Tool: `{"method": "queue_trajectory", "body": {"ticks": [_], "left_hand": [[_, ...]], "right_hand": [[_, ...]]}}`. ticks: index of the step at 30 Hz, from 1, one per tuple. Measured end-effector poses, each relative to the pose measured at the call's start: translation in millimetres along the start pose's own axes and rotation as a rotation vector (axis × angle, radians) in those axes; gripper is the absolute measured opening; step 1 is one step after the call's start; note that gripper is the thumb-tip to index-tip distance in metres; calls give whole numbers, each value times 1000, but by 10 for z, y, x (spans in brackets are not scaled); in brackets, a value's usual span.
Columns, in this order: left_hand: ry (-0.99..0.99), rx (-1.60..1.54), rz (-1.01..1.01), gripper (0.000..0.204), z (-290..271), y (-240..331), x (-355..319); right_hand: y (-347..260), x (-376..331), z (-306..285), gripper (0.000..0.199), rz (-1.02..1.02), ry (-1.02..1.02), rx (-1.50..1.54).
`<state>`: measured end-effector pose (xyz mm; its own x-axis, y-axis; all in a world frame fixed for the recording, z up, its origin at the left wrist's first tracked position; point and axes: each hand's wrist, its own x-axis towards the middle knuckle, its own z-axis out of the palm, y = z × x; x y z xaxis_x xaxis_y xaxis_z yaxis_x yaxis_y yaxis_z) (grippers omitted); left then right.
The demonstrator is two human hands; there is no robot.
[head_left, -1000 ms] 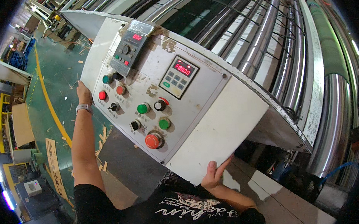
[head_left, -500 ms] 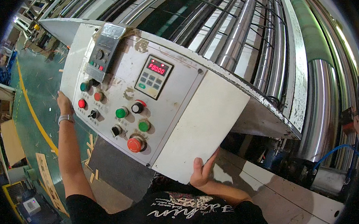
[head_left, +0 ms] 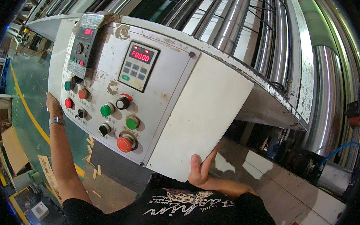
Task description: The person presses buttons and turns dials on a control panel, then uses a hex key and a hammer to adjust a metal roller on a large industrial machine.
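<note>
Control box [head_left: 176,112] gripped at both ends, tilted toward the head camera.

Stiff painted sheet metal, probably heavy and fixed to the machine; best held by its edges, clear of the buttons; left hand [head_left: 53,106] clasping the left edge beside the red push button [head_left: 68,103]; right hand [head_left: 200,171] pressed under the lower right corner, fingers [head_left: 209,160] spread on the blank side panel; between the grips, red emergency-stop button [head_left: 124,144] and keypad display [head_left: 138,66]; beyond, steel rollers [head_left: 240,23]; no containers seen.

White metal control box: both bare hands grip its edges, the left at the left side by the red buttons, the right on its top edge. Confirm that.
Not quite. The head view shows the right hand at the bottom edge of the white metal control box, not the top. The left hand is at the left side by the red round buttons, as stated.
</note>
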<state>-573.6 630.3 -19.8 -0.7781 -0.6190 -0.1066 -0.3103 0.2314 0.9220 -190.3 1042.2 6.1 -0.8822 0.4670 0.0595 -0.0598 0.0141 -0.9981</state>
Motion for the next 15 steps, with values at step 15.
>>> {"method": "queue_trajectory", "body": {"ticks": [15], "left_hand": [[-127,-183,6,54,-111,-294,447]], "right_hand": [[208,2,-74,77,-117,-58,30]]}}
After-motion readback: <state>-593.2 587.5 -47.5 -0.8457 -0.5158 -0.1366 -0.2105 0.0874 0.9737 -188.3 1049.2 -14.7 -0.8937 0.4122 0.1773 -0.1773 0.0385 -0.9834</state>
